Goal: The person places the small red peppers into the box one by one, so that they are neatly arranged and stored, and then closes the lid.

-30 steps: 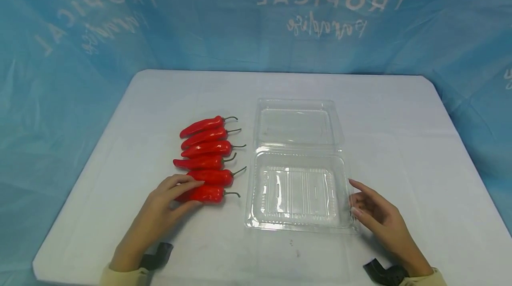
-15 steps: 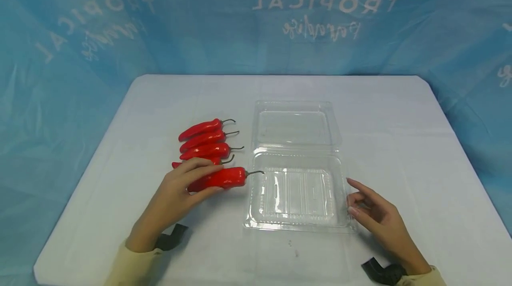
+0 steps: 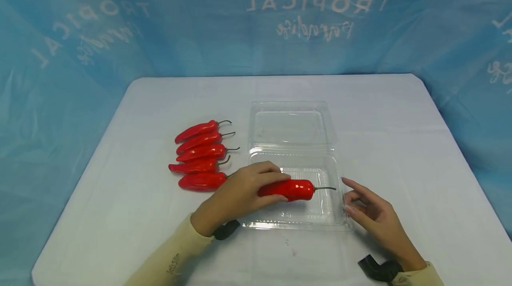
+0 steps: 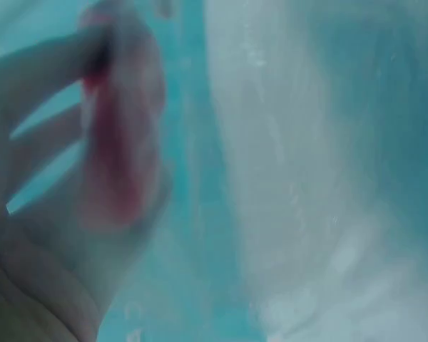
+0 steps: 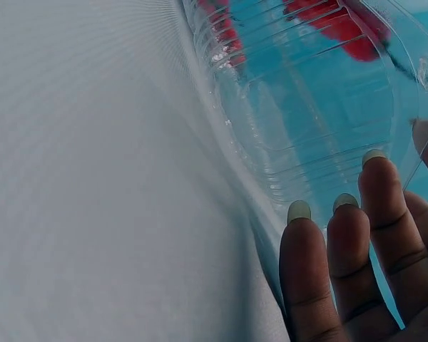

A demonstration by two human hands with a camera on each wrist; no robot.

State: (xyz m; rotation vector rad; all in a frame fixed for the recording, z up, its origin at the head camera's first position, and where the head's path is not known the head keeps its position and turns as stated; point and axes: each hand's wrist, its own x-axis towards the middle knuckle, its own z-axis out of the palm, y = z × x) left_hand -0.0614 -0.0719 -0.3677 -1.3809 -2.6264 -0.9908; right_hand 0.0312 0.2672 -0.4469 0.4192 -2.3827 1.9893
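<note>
My left hand holds a red chili pepper between thumb and fingers, its green stem pointing right. The pepper is over the bottom half of a clear plastic clamshell container, which lies unfolded. In the left wrist view, the same pepper is blurred in the fingers. My right hand is at the container's right edge, fingers loosely bent, thumb tip right at the rim. In the right wrist view, its fingertips lie close against the clear side wall.
Several more red chili peppers lie in a row on the white tabletop, left of the container. The container's lid half lies flat toward the back. A blue printed curtain hangs behind and beside the table.
My left hand has picked up the nearest pepper from the row and carried it right, over the container. The right hand has stayed at the container's edge.
</note>
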